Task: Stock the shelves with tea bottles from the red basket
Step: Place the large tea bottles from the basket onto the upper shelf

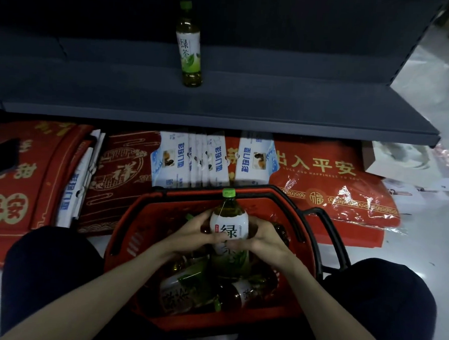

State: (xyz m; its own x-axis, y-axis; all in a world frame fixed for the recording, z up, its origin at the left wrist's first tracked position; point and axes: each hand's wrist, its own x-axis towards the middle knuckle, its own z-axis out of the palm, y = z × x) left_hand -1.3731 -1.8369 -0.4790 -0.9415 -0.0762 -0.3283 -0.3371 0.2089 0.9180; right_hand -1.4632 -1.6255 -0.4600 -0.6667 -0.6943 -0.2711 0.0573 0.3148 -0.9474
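Note:
A red basket [126, 232] with black handles stands on the floor between my knees, with several tea bottles [178, 294] lying in it. Above the basket I hold one green-capped tea bottle [229, 222] upright. My left hand [194, 233] grips its left side and my right hand [258, 240] its right side, fingers meeting across the white label. Another tea bottle [189, 45] stands upright alone on the dark shelf [273, 104] ahead.
Below the shelf lie red doormats [329, 175] with gold characters, white and blue packages [192, 160] and a black phone-like object [7, 156]. White boxes [400, 163] sit at the right. The pale floor [422, 245] extends to the right. My knees flank the basket.

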